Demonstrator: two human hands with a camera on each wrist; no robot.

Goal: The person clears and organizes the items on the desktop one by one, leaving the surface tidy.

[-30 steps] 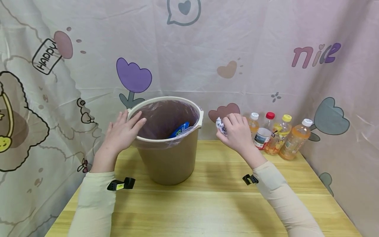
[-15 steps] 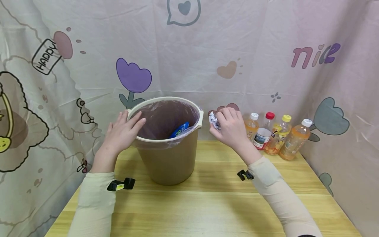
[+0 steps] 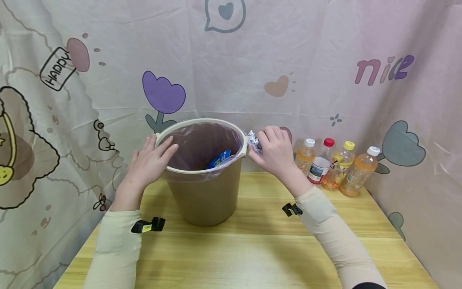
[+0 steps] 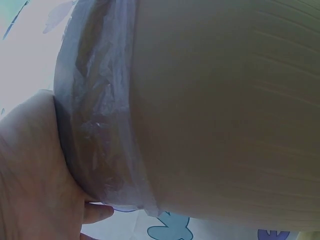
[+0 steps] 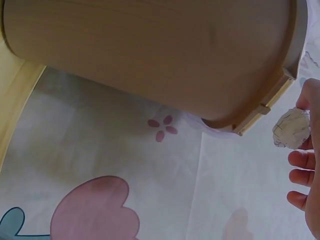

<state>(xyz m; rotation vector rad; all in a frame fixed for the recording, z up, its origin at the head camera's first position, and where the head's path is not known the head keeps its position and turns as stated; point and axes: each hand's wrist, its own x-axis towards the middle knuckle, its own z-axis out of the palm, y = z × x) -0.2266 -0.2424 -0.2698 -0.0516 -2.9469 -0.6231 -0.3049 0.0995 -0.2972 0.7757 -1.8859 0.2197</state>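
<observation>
A brown trash can (image 3: pixel 203 200) with a cream rim and a clear plastic liner stands on the table. Inside it lies a blue wrapper (image 3: pixel 218 159), only partly visible. My left hand (image 3: pixel 148 162) rests on the left side of the rim with its fingers spread and fairly straight; the left wrist view has that hand (image 4: pixel 40 165) against the liner-covered edge. Just right of the can, at rim height, my right hand (image 3: pixel 272 152) pinches a crumpled ball of paper (image 3: pixel 254 140). In the right wrist view the paper ball (image 5: pixel 292 129) sits between thumb and fingers, apart from the rim.
Several drink bottles stand in a row at the table's back right, among them an orange one with a white cap (image 3: pixel 305 154) and a red-capped one (image 3: pixel 319 166). A printed cloth (image 3: pixel 223 60) hangs close behind the can. The wooden table (image 3: pixel 223 257) extends toward the front.
My right hand has moved left and slightly up with the paper ball, coming close to the can's right rim. The left hand and the can have stayed in place.
</observation>
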